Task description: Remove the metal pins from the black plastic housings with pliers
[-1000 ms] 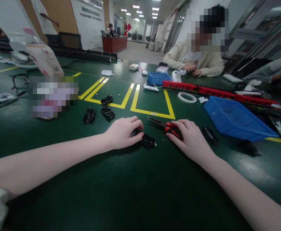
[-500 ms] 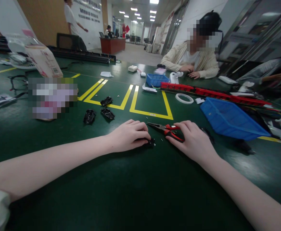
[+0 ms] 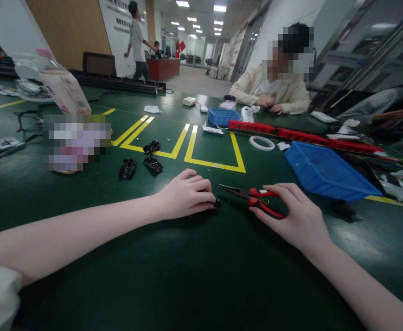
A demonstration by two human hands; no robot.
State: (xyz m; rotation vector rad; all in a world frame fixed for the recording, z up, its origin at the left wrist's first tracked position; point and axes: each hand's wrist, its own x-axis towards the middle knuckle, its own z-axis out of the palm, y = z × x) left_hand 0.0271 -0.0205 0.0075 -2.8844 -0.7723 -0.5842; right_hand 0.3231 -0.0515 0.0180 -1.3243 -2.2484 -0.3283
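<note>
My right hand (image 3: 300, 211) grips a pair of needle-nose pliers (image 3: 253, 197) by the red and black handles, its jaws pointing left. Under the fingers of my left hand (image 3: 191, 195) is a small black plastic part (image 3: 217, 205), held against the green table (image 3: 160, 266); most of it is hidden by the fingers. The plier tips are just above and to the right of this part, apart from it. Beyond my left hand lie three similar black parts, among them an upright-lying one (image 3: 128, 168) and a tilted one (image 3: 152, 164).
A blue bin (image 3: 329, 172) stands at the right, before a long red strip (image 3: 305, 136). A white ring (image 3: 261, 143) lies left of it. Yellow tape (image 3: 215, 164) marks the table. A bottle (image 3: 66, 92) stands at the left; a person (image 3: 273, 87) sits opposite.
My right hand has drawn the pliers to the right and slightly nearer, away from my left hand. My left hand stays on the black part. In the background a walking person moved right.
</note>
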